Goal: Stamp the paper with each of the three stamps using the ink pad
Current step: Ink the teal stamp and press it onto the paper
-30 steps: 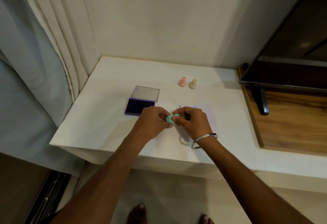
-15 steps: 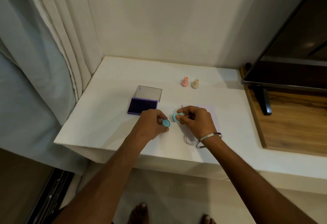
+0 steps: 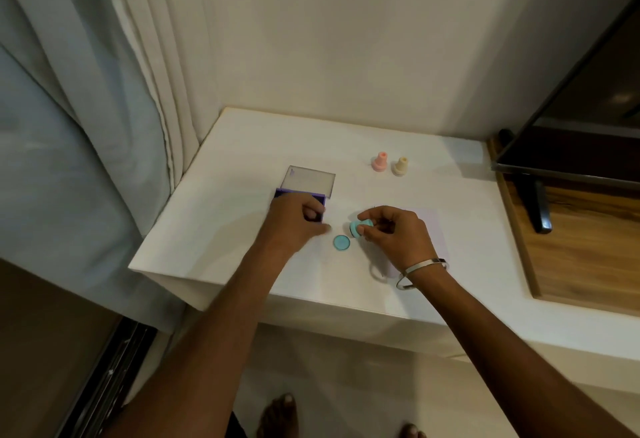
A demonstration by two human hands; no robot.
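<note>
Early going: teal stamp (image 3: 358, 228) pinched in right hand (image 3: 394, 238) over paper (image 3: 431, 229), cap (image 3: 341, 242) off on worktop (image 3: 221, 229). Left hand (image 3: 294, 223) loosely curled, empty, on open ink pad (image 3: 304, 191). Pink stamp (image 3: 380, 161), cream stamp (image 3: 400, 166) untouched.

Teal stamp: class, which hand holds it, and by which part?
The right hand pinches the teal stamp by its round base end with its fingers; the left hand holds nothing visible.

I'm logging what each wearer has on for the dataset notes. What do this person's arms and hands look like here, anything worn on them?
Both forearms are bare, with no sleeves in view and no gloves. The right hand has a plain silver-coloured metal bangle hanging loosely at the wrist. The left hand and its wrist show no band, watch or ring that I can make out.
</note>
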